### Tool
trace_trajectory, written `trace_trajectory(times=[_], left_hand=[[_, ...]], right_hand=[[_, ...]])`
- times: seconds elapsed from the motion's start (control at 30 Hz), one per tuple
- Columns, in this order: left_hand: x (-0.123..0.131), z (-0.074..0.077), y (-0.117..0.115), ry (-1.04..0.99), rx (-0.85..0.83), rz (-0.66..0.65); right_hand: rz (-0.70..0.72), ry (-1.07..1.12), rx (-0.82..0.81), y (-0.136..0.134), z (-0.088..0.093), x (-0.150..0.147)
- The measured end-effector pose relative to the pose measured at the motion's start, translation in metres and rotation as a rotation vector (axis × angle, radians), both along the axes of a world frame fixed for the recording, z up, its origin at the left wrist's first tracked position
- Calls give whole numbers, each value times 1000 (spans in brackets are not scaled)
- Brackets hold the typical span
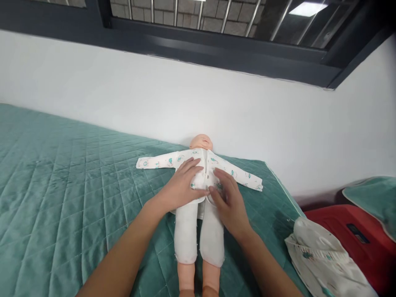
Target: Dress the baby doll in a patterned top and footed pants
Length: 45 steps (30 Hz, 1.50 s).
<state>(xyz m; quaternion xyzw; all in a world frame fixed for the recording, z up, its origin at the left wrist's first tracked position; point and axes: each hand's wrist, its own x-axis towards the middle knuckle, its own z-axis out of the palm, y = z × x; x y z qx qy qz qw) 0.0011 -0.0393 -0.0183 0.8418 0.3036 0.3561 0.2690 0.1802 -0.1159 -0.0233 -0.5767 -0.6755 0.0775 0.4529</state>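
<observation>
A baby doll (201,142) lies on its back on a green quilted bed (62,185), head toward the wall, arms spread. It wears a white printed top (161,161) and white padded leggings (185,235). My left hand (182,185) rests flat on the doll's belly, fingers stretched over the left half of the top. My right hand (227,198) lies on the right half, fingertips pressed at the top's lower front edge near the middle. The two front edges of the top meet between my hands.
A white printed garment (321,260) lies bunched at the bed's right corner. Beside the bed stands a red case (355,231) with a green cloth (374,198) on it. A white wall and a dark window frame (216,45) run behind the bed.
</observation>
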Motion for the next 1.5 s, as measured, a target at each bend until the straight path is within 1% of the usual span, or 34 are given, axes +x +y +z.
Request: trace_trajectory(times=[0.03,0.1,0.2,0.27,0.33,0.4,0.5,0.53,0.6,0.67,0.7,0.77,0.83,0.9,0.93,1.0,1.07,1.13,1.2,1.27,1.37,1.5], left_hand=[[-2,3,-4,60,6,-33],[-7,7,-11,161,4,-85],[-12,11,-18,233,13,-119],[-12,12,-19,232,39,-101],[-11,14,-17,199,66,-75],[-12,16,-14,134,50,-41],[-16,20,-9,13,-75,29],[-18,21,-8,1,-119,23],[-22,21,-7,50,-149,-59],[-22,20,-10,152,-103,-152],[-21,18,-12,196,-62,-168],[-17,15,-15,239,27,-146],[-12,13,-16,227,88,-110],[-10,13,-15,152,73,-88],[-9,14,-14,85,19,-71],[-11,13,-9,-113,-154,-7],[-13,10,-2,-361,-340,125],[-14,5,5,-594,-457,300],[-15,-2,12,-753,-542,452],[-17,-8,18,-844,-633,543],[-21,-14,24,-946,-714,631],[-29,-17,30,-1150,-721,726]], right_hand=[[10,-17,2,-12,-4,0],[48,-68,-10,-26,-9,2],[142,-156,-55,-30,-8,5],[173,-179,-86,-28,-5,8],[148,-164,-92,-27,-4,9],[91,-155,-59,-27,-4,9],[18,-130,22,-29,-5,8],[1,-84,35,-30,-5,8],[-53,117,28,-28,-6,10],[-152,431,2,-25,-6,14],[-207,600,-9,-23,-7,16],[-296,897,-24,-19,-8,21],[-340,1094,-34,-16,-9,27],[-369,1196,-31,-14,-9,31],[-382,1221,-25,-13,-9,33],[-408,1240,-14,-12,-9,37],[-433,1224,-2,-12,-9,40],[-455,1193,4,-11,-10,42],[-468,1177,3,-11,-12,44],[-477,1177,4,-10,-14,45],[-508,1177,9,-11,-16,47],[-533,1143,15,-12,-15,49]])
